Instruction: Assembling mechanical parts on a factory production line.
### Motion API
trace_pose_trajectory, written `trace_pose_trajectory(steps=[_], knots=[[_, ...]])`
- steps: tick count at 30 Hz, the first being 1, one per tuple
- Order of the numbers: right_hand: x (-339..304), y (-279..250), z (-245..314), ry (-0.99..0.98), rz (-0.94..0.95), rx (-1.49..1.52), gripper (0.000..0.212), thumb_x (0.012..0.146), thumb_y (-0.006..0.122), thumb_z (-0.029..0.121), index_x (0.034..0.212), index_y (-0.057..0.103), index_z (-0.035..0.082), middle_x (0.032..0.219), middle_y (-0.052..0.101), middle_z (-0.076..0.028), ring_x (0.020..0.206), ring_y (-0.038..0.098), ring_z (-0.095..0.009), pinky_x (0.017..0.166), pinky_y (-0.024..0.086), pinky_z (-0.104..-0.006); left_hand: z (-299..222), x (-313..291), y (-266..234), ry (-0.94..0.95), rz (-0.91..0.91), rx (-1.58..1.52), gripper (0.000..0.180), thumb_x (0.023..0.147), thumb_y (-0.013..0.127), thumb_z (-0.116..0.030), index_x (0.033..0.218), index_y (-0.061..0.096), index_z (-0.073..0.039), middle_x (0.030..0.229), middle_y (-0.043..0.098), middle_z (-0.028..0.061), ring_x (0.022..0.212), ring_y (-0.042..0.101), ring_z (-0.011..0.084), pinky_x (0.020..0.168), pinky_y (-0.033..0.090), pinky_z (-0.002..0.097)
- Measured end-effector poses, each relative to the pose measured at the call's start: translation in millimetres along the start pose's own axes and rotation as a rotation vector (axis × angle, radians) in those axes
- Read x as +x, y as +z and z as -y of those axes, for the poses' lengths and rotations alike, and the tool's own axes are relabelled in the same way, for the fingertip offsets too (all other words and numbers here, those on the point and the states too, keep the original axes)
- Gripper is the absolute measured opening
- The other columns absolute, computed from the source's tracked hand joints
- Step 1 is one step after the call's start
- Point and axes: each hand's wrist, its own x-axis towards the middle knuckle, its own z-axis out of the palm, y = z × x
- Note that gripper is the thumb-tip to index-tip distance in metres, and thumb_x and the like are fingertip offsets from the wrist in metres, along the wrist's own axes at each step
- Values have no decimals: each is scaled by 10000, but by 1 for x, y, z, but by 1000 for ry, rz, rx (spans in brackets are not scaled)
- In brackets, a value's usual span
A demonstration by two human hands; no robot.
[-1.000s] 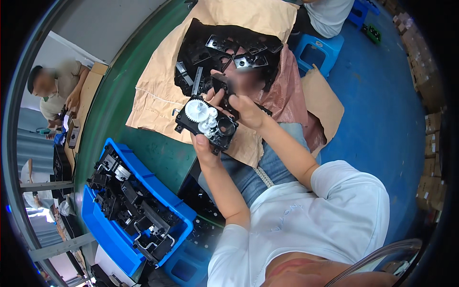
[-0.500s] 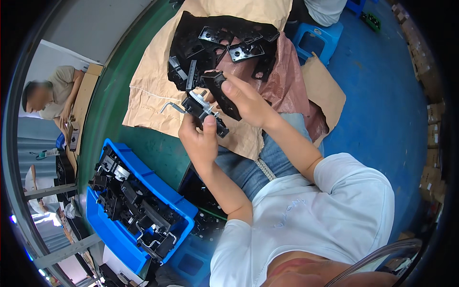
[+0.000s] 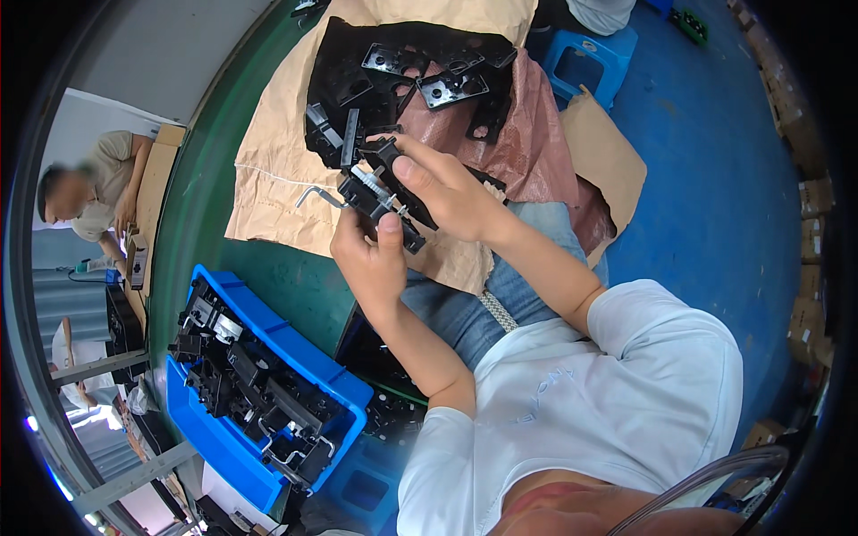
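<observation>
Above the near edge of the brown paper (image 3: 277,170), my left hand (image 3: 374,266) is closed round the gear unit (image 3: 363,198); my right hand (image 3: 454,196) grips the black casing (image 3: 405,195) just right of it, long axes roughly parallel. Their gap looks narrower than half a second ago.

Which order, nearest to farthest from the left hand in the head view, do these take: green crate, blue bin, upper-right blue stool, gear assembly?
1. Gear assembly: held in the left hand.
2. Blue bin: lower left.
3. Blue stool: upper right.
4. Green crate: beyond the stool, near the top edge.
</observation>
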Motion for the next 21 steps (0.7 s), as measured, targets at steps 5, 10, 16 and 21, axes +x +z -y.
trace_pose_trajectory(steps=[5, 10, 16, 21], knots=[[0, 3, -6, -12, -8, 11, 393, 1051, 424, 299, 1294, 514, 3, 1015, 684, -140, 959, 663, -227, 872, 491, -346, 0, 0, 2, -13, 6, 18, 778, 825, 608, -732, 828, 559, 44, 615, 517, 62, 577, 479, 143, 523, 393, 316], [-1, 2, -8, 100, 71, 77, 482, 1071, 342, 358, 1371, 478, 6, 1155, 627, -107, 1077, 578, -152, 974, 433, -298, -2, -1, 4, -23, 16, 20, 816, 815, 602, -751, 895, 587, 62, 619, 518, 67, 564, 473, 155, 516, 390, 327], [-1, 0, -15, 120, 102, 146, 477, 1068, 341, 362, 1395, 455, 34, 1142, 579, -70, 1020, 555, -118, 931, 447, -261, 0, -2, 4, 0, 150, 224, 866, 849, 514, -778, 1010, 622, 66, 765, 646, 132, 705, 608, 162, 625, 489, 327], [7, -2, -21, 189, 50, 496, 436, 1029, 475, 244, 1415, 440, 42, 1187, 584, -81, 1057, 563, -117, 941, 448, -260, -12, 1, 7, 13, 60, 132, 400, 944, 655, -324, 1081, 641, 52, 789, 647, 174, 657, 618, 257, 616, 484, 366]])
